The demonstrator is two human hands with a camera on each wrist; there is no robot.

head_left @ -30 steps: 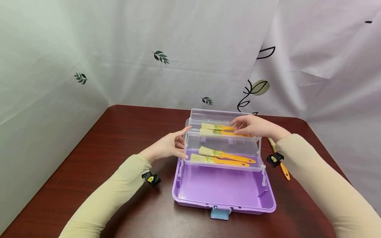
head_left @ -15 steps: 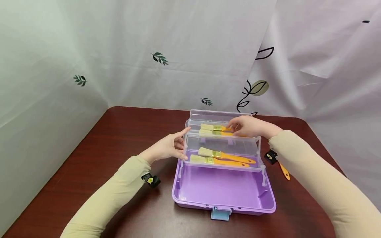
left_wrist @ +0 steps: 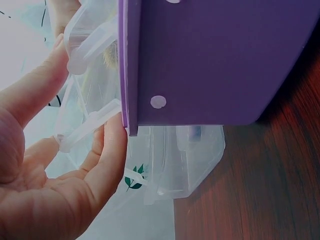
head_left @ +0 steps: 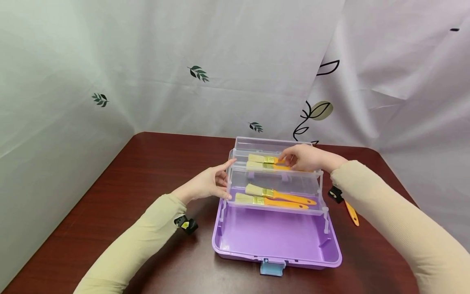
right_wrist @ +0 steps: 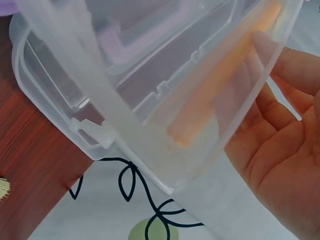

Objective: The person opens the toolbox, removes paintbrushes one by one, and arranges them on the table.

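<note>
From the head view we look forward and down across the table (head_left: 147, 171) at the whole storage box (head_left: 275, 241), at middling range. The left wrist view sits close against the box's purple side wall (left_wrist: 220, 60), facing past the left hand (left_wrist: 45, 165). The right wrist view looks up through the clear upper tray (right_wrist: 150, 100), very near. All three share this box.

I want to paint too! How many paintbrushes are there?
5: two paintbrushes in the upper tray, two in the lower tray, one on the table, partly hidden.
</note>
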